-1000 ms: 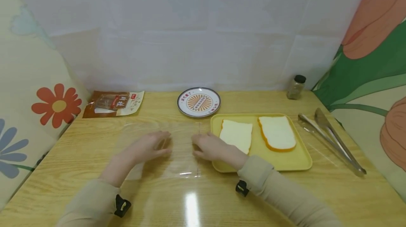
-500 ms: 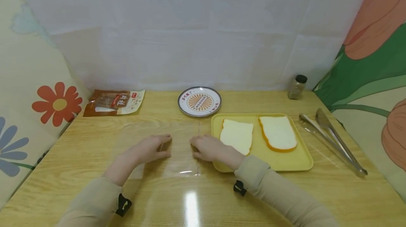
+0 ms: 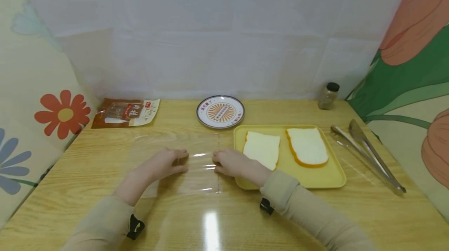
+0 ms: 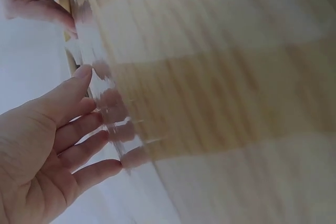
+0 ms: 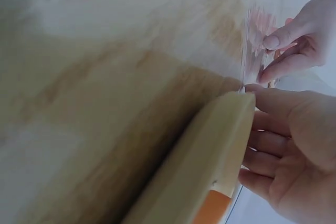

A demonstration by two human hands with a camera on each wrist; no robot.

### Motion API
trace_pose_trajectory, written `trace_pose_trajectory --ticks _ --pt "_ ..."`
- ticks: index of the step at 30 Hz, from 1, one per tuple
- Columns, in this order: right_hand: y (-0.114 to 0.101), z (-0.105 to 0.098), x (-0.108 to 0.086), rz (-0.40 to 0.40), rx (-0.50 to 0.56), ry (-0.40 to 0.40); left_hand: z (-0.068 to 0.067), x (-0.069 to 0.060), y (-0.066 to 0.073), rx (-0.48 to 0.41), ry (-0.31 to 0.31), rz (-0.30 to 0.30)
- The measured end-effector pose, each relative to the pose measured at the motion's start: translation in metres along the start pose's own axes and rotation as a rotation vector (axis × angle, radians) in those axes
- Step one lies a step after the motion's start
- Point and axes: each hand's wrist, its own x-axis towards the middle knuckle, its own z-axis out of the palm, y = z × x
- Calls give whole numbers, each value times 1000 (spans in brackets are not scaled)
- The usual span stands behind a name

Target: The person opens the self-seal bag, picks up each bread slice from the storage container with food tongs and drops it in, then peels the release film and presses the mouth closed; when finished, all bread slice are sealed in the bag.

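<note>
Head view: left hand (image 3: 165,165) and right hand (image 3: 231,162) at glossy, transparent film (image 3: 200,181).

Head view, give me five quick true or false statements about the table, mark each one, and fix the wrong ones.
1. Two bread slices lie on the yellow tray. True.
2. The tongs lie on that tray too. False: they lie on the table, to its right.
3. The jar has a black lid. True.
4. The plate sits left of the brown packet. False: it is to the packet's right.
5. The left hand and right hand are at the clear sheet, apart from each other. True.
</note>
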Motion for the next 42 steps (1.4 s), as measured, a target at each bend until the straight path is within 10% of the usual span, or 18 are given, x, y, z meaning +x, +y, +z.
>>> trace_pose_trajectory --ticks 18,42 --pt "3 -4 0 -47 -52 -3 0 10 2 37 44 155" --pt "3 -7 -2 -125 -37 -27 -5 14 16 -30 149 -29"
